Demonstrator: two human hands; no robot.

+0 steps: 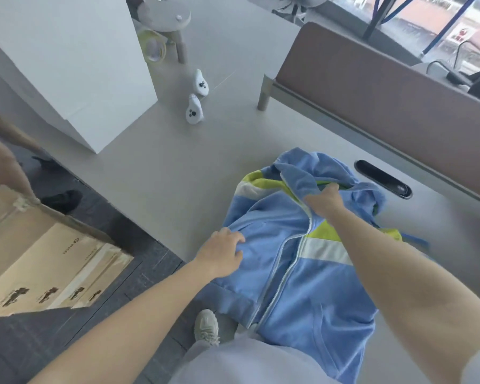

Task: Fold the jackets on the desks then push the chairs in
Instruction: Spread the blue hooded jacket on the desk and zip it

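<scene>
Fingers (332,188) of the right hand (322,203) curl tight round the collar edge of a blue hooded jacket (305,289), at the top of its white zip, in the head view. The left hand (221,254) rests on the garment's left front panel with its fingers (234,237) bent into the cloth; whether they pinch it cannot be told. The jacket lies face up on the grey desk (178,176), zip partly shut, hood crumpled at the far end, hem hanging over the near edge. It appears only spread out, with no fold made, so the folding is at its start and the chairs remain to be pushed in. Two white controllers (194,109) stand well apart on the desk; cardboard boxes (47,261) sit on the floor to the left.
</scene>
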